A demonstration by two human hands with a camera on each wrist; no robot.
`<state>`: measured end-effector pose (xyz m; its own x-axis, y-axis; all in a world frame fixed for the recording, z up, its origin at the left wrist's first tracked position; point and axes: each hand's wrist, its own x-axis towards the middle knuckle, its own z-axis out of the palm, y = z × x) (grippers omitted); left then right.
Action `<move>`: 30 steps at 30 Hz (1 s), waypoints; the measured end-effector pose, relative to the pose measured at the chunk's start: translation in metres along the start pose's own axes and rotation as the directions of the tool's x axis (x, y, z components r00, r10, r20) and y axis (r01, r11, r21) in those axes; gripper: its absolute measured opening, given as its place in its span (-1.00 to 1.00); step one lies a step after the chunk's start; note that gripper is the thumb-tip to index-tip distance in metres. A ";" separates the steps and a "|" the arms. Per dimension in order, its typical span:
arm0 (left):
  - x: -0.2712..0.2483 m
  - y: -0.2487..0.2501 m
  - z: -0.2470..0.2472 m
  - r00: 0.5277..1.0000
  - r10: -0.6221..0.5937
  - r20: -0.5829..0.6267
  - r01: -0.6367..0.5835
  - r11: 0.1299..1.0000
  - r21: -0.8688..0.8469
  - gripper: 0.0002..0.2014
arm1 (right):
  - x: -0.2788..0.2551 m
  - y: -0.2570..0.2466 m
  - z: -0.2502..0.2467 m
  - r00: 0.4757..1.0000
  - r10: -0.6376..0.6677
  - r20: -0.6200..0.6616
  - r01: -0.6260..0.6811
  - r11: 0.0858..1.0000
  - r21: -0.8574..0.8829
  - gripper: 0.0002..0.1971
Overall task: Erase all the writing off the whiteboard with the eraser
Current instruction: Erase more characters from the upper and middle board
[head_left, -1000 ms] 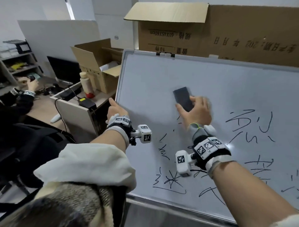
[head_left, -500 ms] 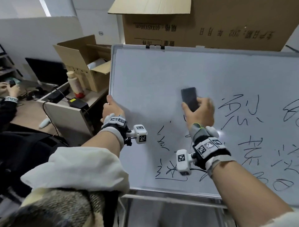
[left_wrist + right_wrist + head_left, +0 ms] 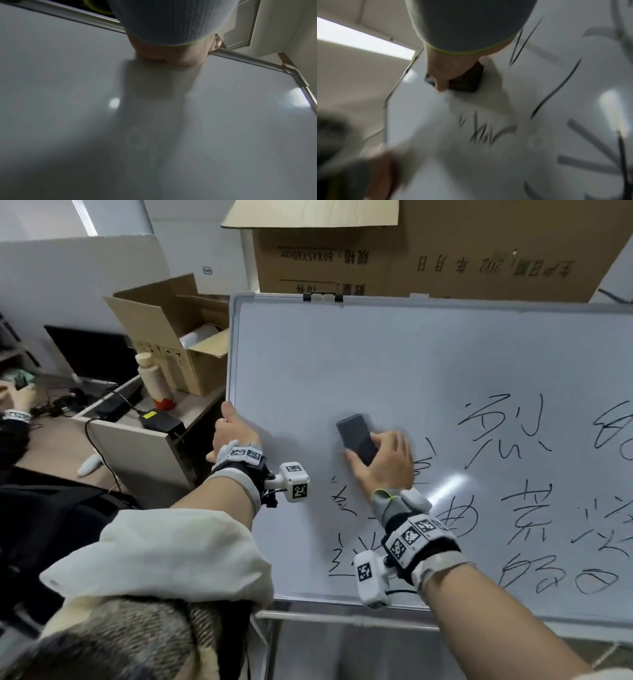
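One whiteboard (image 3: 376, 364), left hand (image 3: 234, 431) gripping its edge, right hand (image 3: 385, 463) clasping one eraser (image 3: 356, 438).

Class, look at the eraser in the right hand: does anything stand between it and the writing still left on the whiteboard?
Nothing visible. The right hand holds the eraser against the whiteboard; only bare board separates it from the writing.
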<state>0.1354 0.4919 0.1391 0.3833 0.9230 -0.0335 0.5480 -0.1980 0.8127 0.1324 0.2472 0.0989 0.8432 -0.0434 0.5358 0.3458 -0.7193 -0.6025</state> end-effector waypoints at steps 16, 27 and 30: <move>-0.007 -0.004 0.011 0.999 0.028 -0.044 -0.028 1.000 0.008 -0.25 | -0.010 0.015 -0.008 0.994 0.093 -0.056 -0.092 0.996 0.016 -0.43; -0.010 -0.058 -0.007 0.999 0.018 0.039 -0.017 0.999 -0.027 -0.24 | -0.021 0.024 -0.009 0.967 0.241 -0.084 -0.234 0.968 0.085 -0.43; -0.011 -0.076 -0.018 0.994 0.040 0.102 -0.036 0.998 -0.045 -0.31 | -0.048 -0.008 0.023 0.978 0.209 0.023 -0.211 0.969 0.132 -0.43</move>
<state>0.0763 0.5026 0.0880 0.4788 0.8759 -0.0601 0.4997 -0.2156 0.8389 0.0991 0.2711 0.0645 0.9060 -0.1774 0.3843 0.2117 -0.5963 -0.7744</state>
